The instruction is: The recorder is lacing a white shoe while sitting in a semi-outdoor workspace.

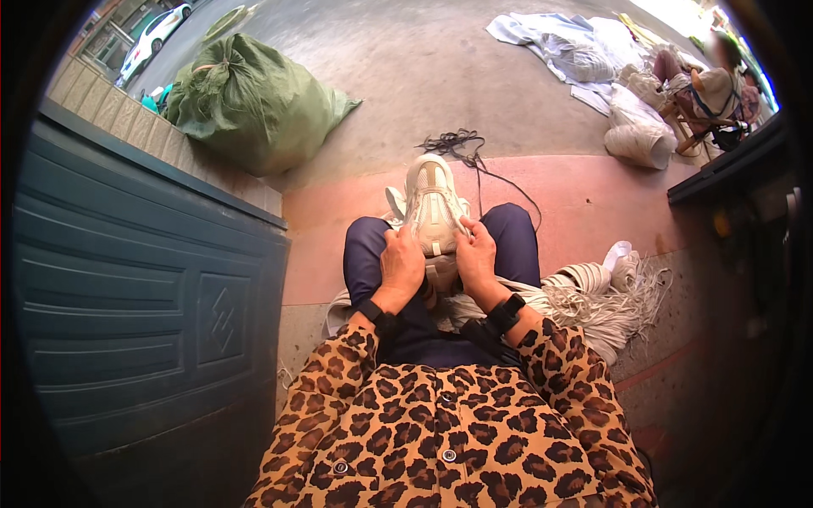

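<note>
A cream and beige sneaker [431,216] is between my knees, its toe pointing away from me. My left hand [401,261] is closed at the shoe's left side, with the fingertips pinched against the upper. On the opposite side, my right hand [476,256] pinches the edge near the lacing. Whether a lace is also between the fingers is too small to tell. Pale loops [395,201] stick out left of the shoe. A large bundle of cream laces [593,309] lies by my right thigh, and part of it passes beneath my legs.
A dark tangled cord [457,146] lies on the floor beyond the shoe. A stuffed green sack [254,106] stands far left, above a dark blue door panel [144,279]. White sacks [639,127] and cloth lie far right, near a seated person [716,89].
</note>
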The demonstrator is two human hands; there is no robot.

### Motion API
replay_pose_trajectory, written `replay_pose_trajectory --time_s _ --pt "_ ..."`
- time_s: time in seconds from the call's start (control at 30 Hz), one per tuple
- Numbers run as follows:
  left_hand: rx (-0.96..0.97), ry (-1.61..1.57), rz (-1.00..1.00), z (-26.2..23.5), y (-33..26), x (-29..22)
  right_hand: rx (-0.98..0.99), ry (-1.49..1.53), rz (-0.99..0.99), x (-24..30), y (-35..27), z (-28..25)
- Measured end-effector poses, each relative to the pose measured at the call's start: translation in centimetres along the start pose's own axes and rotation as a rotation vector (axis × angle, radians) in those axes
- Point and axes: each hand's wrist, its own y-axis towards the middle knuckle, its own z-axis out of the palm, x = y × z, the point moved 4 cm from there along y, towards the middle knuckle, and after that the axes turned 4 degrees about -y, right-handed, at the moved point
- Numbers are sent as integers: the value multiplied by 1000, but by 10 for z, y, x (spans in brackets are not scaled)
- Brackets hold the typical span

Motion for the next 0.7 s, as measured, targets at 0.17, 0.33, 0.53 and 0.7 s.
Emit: replay_pose_trajectory --time_s 0.17,0.33,0.53,0.7 --pt "-118 -21 88 5 -12 -9 -98 -4 -121 -17 -14 -3" --pt "-11 12 37 13 -14 2 -94 -39 -182 -39 -13 -2" --pt "5 -1 51 25 -31 -2 -62 -63 -155 -44 -19 -15" --pt "85 51 81 32 -32 -2 46 -224 -149 -35 -22 -23"
